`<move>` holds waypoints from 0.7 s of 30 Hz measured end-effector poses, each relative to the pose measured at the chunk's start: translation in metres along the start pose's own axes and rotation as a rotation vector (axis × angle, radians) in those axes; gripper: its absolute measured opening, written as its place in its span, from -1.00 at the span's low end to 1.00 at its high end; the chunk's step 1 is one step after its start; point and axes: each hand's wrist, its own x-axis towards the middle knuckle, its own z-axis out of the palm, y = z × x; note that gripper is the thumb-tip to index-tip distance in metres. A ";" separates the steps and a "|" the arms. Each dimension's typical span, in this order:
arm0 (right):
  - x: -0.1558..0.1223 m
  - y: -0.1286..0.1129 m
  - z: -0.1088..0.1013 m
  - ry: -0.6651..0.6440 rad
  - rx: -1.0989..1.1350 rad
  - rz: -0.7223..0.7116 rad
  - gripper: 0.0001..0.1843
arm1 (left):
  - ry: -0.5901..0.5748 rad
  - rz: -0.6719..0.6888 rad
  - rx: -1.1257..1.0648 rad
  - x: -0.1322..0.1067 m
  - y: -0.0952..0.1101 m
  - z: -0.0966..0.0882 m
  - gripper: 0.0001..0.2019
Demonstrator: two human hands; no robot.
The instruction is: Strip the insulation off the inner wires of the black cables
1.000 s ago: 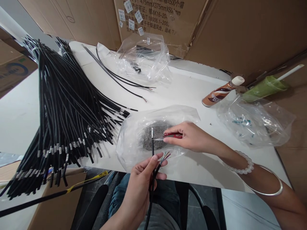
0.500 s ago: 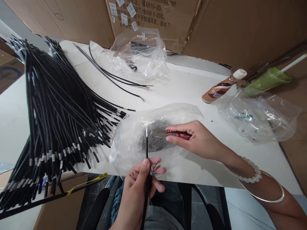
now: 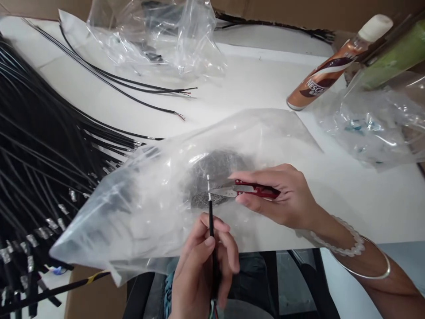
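Low at the table's front edge, my left hand (image 3: 202, 261) is closed around a black cable (image 3: 211, 217). The cable points upward, and its stripped end shows a silvery-white shield. To its right, my right hand (image 3: 279, 195) grips red-handled thread snips (image 3: 254, 189), their blades touching or very near the shielded end. Colored wires peek out below the left hand. Behind the cable end lies a clear plastic bag (image 3: 159, 199) holding a clump of fine grey wire strands (image 3: 215, 168).
A large bundle of black cables (image 3: 43, 146) fills the left side. Several loose cables (image 3: 122, 84) lie behind the bag. At the back are another plastic bag (image 3: 186, 40) and a Nescafé bottle (image 3: 332, 71). A third bag (image 3: 372, 124) and a green container (image 3: 395, 57) are at right.
The view has moved closer. The bag spreads wider to the left over the table edge. The snips' blades have come from beside the cable to its shielded end.
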 end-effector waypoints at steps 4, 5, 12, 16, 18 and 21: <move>-0.006 0.002 0.006 0.028 0.030 -0.071 -0.75 | 0.128 0.170 0.197 0.001 -0.011 0.002 -0.60; -0.007 0.002 0.007 0.028 0.032 -0.084 -0.74 | 0.179 0.198 0.250 0.001 -0.014 0.003 -0.55; -0.020 -0.001 0.002 0.045 -0.056 -0.097 -0.77 | 0.386 0.409 0.783 0.003 -0.024 0.013 -0.56; -0.025 0.001 0.002 0.077 -0.137 -0.121 -0.79 | 0.530 0.523 1.056 0.002 -0.024 0.017 -0.70; -0.024 0.003 0.005 0.057 -0.145 -0.125 -0.79 | 0.602 0.581 1.130 0.001 -0.025 0.018 -0.71; -0.022 0.004 0.010 0.032 -0.098 -0.126 -0.78 | 0.714 0.574 1.101 -0.001 -0.026 0.022 -0.79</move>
